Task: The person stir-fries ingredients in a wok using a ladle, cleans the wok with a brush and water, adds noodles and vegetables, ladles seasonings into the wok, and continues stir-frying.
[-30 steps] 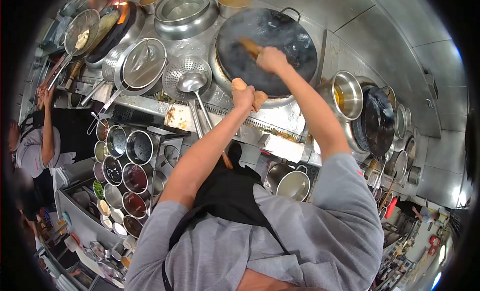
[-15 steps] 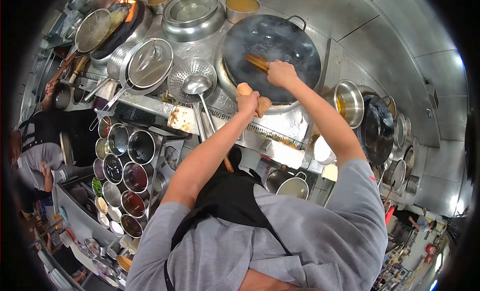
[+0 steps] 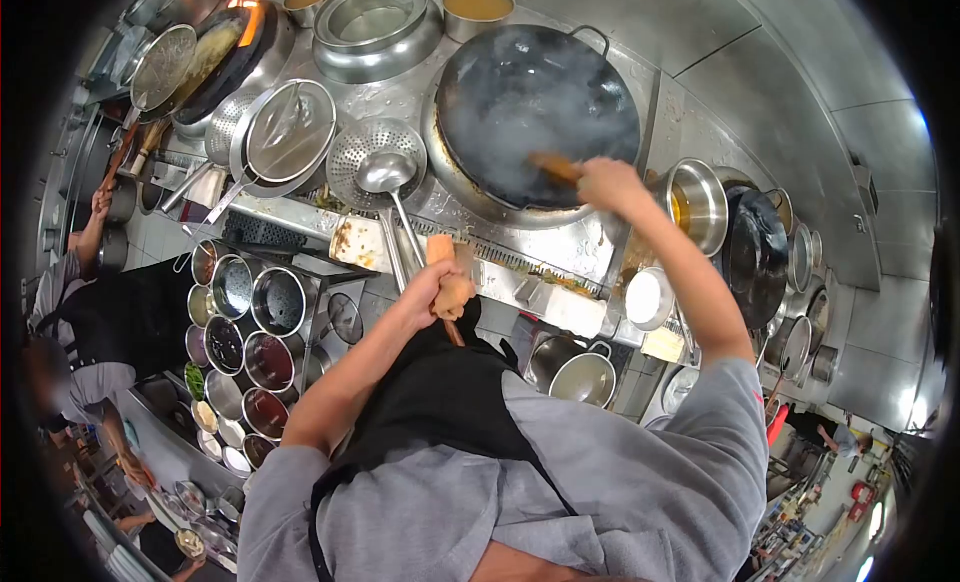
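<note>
My right hand is closed around a bamboo wok brush, its blurred bristle end over the near right part of a large black wok. Steam rises from the wok and veils its inside. In front of the stove, close to my apron, my left hand is wrapped around a bunched tan cloth, which sticks out on both sides of the fist. Beside that hand a steel ladle rests in a perforated strainer, its long handle running down behind the fist.
Left of the wok sit a fine mesh strainer and a steel pot. A pan of yellow liquid stands right. Sauce containers fill a rack at lower left. A flame burns by another wok, where a co-worker's hand holds a handle.
My left hand has drawn back from the wok's rim toward my body with the cloth. My right hand has moved right and nearer with the brush. More steam shows over the wok.
</note>
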Demonstrator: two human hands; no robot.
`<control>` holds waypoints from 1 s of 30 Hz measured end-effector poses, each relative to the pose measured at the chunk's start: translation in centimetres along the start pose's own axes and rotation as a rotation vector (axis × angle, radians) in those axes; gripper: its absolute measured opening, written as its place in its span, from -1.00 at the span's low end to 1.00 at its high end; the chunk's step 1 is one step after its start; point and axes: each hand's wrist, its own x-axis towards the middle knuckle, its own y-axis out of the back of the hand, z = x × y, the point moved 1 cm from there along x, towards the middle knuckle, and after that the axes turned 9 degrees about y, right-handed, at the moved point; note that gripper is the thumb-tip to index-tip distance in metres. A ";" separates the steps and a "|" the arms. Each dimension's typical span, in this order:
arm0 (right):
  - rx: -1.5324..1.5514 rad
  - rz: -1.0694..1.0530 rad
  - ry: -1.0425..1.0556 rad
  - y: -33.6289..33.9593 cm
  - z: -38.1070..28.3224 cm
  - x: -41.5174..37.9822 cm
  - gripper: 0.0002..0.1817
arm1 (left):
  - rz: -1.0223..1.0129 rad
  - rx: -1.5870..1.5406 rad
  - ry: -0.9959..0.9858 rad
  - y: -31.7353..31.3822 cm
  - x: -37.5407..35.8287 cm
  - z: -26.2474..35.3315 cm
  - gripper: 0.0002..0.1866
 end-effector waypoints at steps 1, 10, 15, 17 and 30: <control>-0.051 0.019 -0.161 -0.9 3.0 1.4 -0.52 | 0.058 -0.010 0.005 0.2 -0.5 -0.6 -0.58; 0.302 0.516 -0.153 -2.8 -2.3 13.6 -0.49 | 0.337 -0.088 -0.206 -7.6 12.8 7.1 -0.60; -0.132 0.031 -0.143 -4.2 -0.3 0.1 -0.54 | 0.660 -0.025 -0.402 -8.9 14.2 7.1 -0.62; -0.178 0.263 -0.276 -5.7 6.9 3.5 -0.59 | 0.743 0.028 -0.426 -9.1 13.5 6.8 -0.60; 0.578 0.015 0.127 -0.5 -3.8 -3.3 -0.28 | 0.663 0.399 -0.683 -6.2 6.7 5.8 -0.72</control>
